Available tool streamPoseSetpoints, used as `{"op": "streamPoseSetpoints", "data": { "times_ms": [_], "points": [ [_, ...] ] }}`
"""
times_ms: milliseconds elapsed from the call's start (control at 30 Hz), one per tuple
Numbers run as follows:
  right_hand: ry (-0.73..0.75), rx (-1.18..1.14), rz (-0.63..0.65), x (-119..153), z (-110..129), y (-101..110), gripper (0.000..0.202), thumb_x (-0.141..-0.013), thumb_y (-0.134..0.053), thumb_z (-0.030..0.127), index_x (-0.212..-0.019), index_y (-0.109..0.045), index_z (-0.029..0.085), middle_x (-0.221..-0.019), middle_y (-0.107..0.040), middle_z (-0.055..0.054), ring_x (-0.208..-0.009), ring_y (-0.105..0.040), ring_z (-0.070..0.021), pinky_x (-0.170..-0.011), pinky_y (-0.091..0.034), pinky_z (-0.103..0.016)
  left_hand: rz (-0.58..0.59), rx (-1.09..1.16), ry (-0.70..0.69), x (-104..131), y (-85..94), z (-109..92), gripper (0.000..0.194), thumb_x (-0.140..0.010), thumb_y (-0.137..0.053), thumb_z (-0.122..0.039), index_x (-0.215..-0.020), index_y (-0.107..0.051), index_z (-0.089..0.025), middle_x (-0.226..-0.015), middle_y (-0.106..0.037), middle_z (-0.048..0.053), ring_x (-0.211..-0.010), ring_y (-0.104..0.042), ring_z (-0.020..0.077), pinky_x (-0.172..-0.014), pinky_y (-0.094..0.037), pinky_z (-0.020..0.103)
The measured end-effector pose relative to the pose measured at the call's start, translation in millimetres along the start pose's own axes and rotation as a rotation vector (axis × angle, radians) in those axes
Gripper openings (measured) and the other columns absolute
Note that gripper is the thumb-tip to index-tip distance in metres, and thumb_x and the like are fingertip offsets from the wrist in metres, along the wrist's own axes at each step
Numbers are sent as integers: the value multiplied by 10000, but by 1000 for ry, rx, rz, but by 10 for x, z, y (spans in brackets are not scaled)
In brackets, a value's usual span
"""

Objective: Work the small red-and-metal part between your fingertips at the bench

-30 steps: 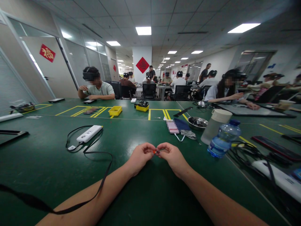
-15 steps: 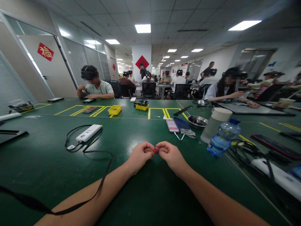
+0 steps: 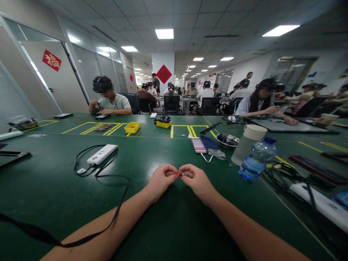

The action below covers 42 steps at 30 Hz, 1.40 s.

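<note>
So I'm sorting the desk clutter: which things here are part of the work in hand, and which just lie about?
In hand:
left hand
right hand
small red part pinched between both

Lying about:
water bottle
white jug
metal bowl
white device on its black strap
yellow trays

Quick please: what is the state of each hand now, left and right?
Left hand: closed, pinching the small red part.
Right hand: closed, pinching the same part from the other side.

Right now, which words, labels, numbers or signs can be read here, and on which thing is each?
"福": red sign on the left door.
Red diamond sign on the pillar: too blurred.
White device label: too small.
Water bottle label: unreadable.
Small red part between both hands: no text visible.
</note>
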State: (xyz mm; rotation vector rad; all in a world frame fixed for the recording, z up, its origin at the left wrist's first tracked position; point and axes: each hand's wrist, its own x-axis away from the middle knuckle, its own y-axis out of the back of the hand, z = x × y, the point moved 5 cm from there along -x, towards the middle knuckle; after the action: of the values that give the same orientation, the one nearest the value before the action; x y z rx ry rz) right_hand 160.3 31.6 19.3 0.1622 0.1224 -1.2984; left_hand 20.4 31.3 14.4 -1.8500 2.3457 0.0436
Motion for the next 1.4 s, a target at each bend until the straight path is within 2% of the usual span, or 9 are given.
{"op": "streamPoseSetpoints", "data": {
  "times_ms": [233,533,733,1000,1167,1400],
  "points": [
    [-118,-77,-58,4,-53,30,260,-693,-611,207,-944,-574,152,-801,-648,-41,-682,-637,-156,-666,-482,-307,21,20,-38,12,-6,-9,135,-707,-632,-181,-828,-585,-143,-816,-652,48,-752,-618,150,-744,-460,282],
    [-112,-94,-4,9,-64,1,295,-707,-609,226,-993,-580,162,-848,-649,-47,-694,-631,-148,-657,-468,-290,29,12,-45,12,-5,0,127,-720,-602,-163,-843,-576,-143,-809,-642,46,-740,-608,150,-731,-455,284],
    [-117,-50,49,15,-69,-9,321,-732,-587,251,-1041,-593,165,-712,-627,-14,-642,-604,-135,-618,-447,-271,-3,-13,-60,1,31,-29,108,-719,-571,-151,-817,-616,-142,-747,-620,23,-709,-566,127,-702,-433,249],
    [-160,-125,48,28,-94,-12,306,-760,-597,369,-970,-610,146,-723,-609,-23,-581,-574,-118,-561,-420,-261,-4,87,30,-13,34,42,244,-739,-616,-290,-914,-650,-123,-780,-635,52,-649,-551,115,-666,-444,256],
    [-201,-205,50,36,-54,-20,324,-751,-614,434,-882,-611,137,-685,-580,-8,-507,-531,-89,-494,-373,-232,40,174,62,-7,-15,49,241,-733,-646,-290,-896,-632,-113,-737,-608,41,-618,-534,94,-612,-431,225],
    [-219,-292,66,53,-31,-43,329,-746,-630,437,-870,-607,133,-667,-575,-2,-479,-502,-76,-474,-349,-225,66,303,136,0,-38,100,227,-740,-657,-300,-849,-612,-106,-682,-572,18,-527,-484,53,-519,-378,177]
  ]
}}
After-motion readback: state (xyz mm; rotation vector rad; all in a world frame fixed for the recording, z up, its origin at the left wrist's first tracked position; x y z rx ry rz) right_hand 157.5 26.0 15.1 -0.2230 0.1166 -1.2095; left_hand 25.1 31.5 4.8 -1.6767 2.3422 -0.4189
